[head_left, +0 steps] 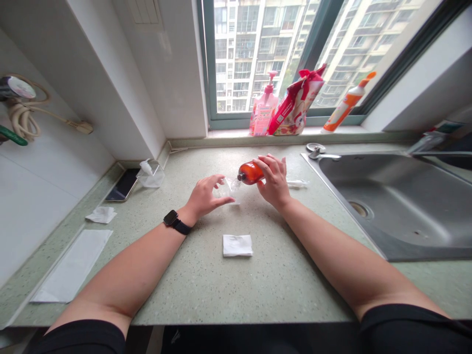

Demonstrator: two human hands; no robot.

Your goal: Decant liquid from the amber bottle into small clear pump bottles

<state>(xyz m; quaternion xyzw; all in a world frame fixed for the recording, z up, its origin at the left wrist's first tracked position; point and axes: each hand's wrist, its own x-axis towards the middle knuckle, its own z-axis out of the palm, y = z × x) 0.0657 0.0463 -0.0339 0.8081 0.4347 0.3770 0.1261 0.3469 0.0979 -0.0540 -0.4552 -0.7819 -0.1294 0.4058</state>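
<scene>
My right hand (275,179) wraps around an amber bottle (251,173), which is tipped nearly on its side with its dark neck to the left. Right at the bottle's mouth is a small clear plastic container (233,186). My left hand (206,195), with a black watch (177,222) at the wrist, curves its fingers and thumb around that container from the left. The container's exact shape and contents are hard to make out. Nearer to me, a folded white tissue (237,245) lies flat on the counter. Beyond my right hand lies a thin, clear-wrapped item (297,183).
A steel sink (405,196) takes up the right side. On the left are a phone (123,185), a clear tub (151,178), a crumpled tissue (101,215) and a flat white packet (73,265). A pump bottle (263,113), red bag (298,105) and orange tube (344,107) line the windowsill.
</scene>
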